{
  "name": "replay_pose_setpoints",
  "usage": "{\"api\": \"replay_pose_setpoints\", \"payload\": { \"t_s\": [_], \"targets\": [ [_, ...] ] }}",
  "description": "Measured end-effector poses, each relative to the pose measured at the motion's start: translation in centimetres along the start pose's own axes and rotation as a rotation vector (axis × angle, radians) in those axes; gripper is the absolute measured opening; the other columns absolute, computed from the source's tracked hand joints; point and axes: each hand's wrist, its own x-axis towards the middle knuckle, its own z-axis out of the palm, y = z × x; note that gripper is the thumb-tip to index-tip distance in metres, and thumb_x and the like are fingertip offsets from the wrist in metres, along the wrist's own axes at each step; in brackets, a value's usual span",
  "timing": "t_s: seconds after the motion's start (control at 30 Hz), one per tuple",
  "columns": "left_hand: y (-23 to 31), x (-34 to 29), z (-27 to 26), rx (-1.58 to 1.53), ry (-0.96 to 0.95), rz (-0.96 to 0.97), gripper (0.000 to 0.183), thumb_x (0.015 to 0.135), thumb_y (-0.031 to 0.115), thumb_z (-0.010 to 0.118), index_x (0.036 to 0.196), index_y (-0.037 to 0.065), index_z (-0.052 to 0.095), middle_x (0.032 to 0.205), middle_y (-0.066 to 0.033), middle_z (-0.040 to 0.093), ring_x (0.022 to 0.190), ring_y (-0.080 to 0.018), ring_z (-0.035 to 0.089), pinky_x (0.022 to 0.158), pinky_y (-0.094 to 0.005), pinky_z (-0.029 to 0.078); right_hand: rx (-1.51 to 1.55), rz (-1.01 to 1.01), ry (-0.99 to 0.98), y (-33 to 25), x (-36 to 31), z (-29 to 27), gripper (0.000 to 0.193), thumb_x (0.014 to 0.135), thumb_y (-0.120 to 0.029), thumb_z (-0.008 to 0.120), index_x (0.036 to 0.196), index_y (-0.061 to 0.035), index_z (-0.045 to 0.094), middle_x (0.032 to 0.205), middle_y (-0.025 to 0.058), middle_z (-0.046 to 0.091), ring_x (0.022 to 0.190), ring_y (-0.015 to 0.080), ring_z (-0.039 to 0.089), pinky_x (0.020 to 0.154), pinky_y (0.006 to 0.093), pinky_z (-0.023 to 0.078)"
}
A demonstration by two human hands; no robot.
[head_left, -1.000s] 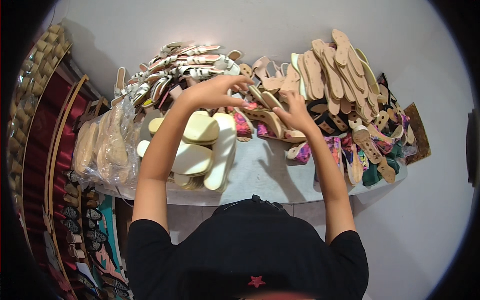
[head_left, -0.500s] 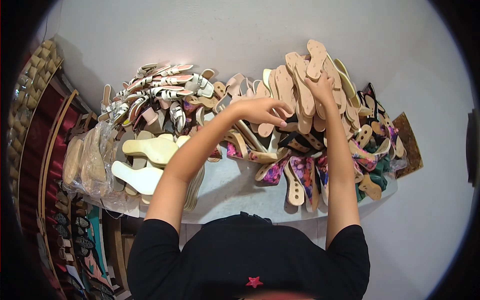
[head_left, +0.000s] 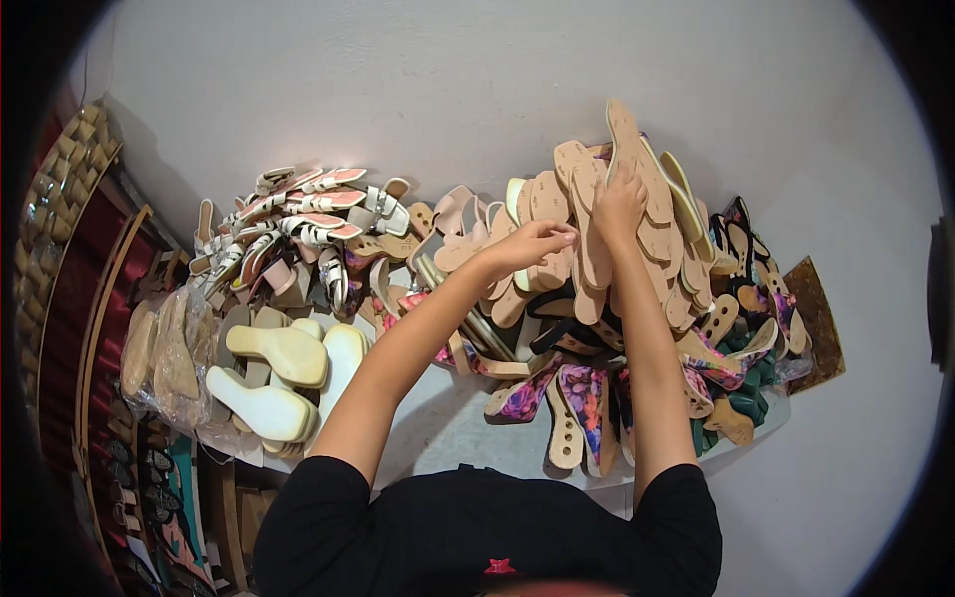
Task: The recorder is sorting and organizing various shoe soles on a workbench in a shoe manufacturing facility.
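Observation:
A tall pile of tan sole-shaped pieces (head_left: 589, 244) leans toward the wall, right of the middle. My right hand (head_left: 621, 204) lies over the pile, fingers closed on the lower part of the topmost tan sole (head_left: 624, 134), which points up at the wall. My left hand (head_left: 532, 246) hovers at the pile's left side with loosely bent fingers and thumb close together; nothing shows in it. Below the hands are black straps (head_left: 567, 338) and wedge heels covered in floral fabric (head_left: 585, 403).
White strapped sandals (head_left: 308, 214) are heaped at the back left. Pale thick soles (head_left: 264, 403) and plastic-wrapped soles (head_left: 169, 338) lie at the left on the white table (head_left: 428, 428). Green shoes (head_left: 751, 398) and a brown board (head_left: 816, 323) are at the right. A shelf of footwear (head_left: 164, 488) stands lower left.
My view has shifted, so the table sits lower. The topmost sole has turned slightly under my right hand. My left hand's fingers have drawn closer together.

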Motion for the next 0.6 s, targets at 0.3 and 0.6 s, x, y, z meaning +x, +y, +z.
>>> {"api": "replay_pose_setpoints", "payload": {
  "t_s": [0.3,0.6],
  "targets": [
    [-3.5,4.5,0.5,-0.560,0.269,0.131,0.044,0.095,0.040,0.040,0.124,0.007,0.042,0.107,-0.0102,0.058,0.091,-0.0152,0.059,0.077,-0.0248,0.047,0.495,-0.450,-0.347,-3.0,-5.8,-8.5,0.054,0.080,-0.018,0.057,0.127,0.0004,0.038,0.124,0.0213,0.041,0.112,0.0371,0.043,0.098,0.0416,0.033],
    [-3.2,0.5,2.3,-0.666,0.433,0.211,0.036,0.096,0.031,0.035,0.101,-0.001,0.050,0.088,-0.0103,0.058,0.075,-0.0195,0.060,0.069,-0.0346,0.052,0.013,0.414,-0.209,3.8,0.2,-4.9,0.066,0.077,-0.040,0.062,0.120,0.0048,0.041,0.116,0.0274,0.044,0.112,0.0421,0.041,0.094,0.0471,0.035]
  ]
}}
